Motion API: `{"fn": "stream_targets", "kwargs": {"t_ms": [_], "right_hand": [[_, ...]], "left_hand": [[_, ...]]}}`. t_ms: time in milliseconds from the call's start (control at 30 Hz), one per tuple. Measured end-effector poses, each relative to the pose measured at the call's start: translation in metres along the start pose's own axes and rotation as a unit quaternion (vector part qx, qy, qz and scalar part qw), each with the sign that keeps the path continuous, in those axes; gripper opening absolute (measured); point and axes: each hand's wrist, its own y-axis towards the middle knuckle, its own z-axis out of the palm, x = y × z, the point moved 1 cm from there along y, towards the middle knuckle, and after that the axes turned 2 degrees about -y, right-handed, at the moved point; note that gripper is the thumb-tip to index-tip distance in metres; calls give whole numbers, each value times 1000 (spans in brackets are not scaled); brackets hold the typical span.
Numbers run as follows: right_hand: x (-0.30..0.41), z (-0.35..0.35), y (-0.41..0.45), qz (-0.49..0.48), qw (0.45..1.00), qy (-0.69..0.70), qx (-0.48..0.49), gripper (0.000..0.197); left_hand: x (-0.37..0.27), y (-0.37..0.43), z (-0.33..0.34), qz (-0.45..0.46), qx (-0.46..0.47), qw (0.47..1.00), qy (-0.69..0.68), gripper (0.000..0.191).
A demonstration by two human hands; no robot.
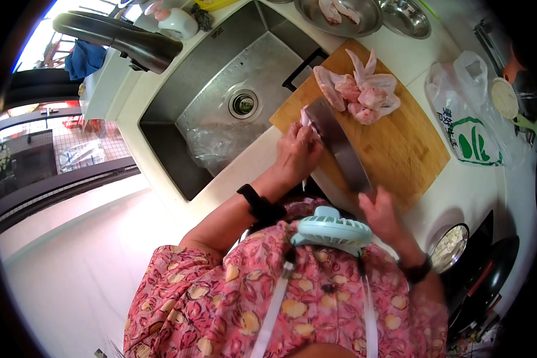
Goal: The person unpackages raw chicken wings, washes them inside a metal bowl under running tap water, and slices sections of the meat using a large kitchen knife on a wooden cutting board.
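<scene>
My right hand (380,212) grips a broad cleaver (338,145) near its handle end. The blade slants up and left across the left part of a wooden cutting board (394,165). Just left of the blade, my left hand (299,150) is closed on a piece of raw chicken (305,117); most of that piece is hidden by the fingers and the blade. Beyond the cleaver, several raw chicken wings (362,91) lie heaped on the far part of the board.
Left of the board is a steel sink (223,76) holding a clear plastic bag (219,143). A dark faucet (121,40) juts over its far corner. Behind the board stands a metal bowl (340,24) with chicken pieces. A printed plastic bag (467,112) lies to the right.
</scene>
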Motion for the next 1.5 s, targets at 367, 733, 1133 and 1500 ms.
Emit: {"fn": "stream_targets", "kwargs": {"t_ms": [367,733,1133,1500], "right_hand": [[40,7,92,-195,968,-130,-93,29],[71,-51,31,-44,988,-127,-70,29],[30,-39,-5,17,993,-112,39,30],[35,-2,79,-87,992,-95,-2,34]], "left_hand": [[7,3,-4,5,6,1000,-11,18],[-1,16,-29,176,29,983,48,29],[5,-3,-10,251,30,965,65,34],[5,-5,-13,291,66,952,71,39]]}}
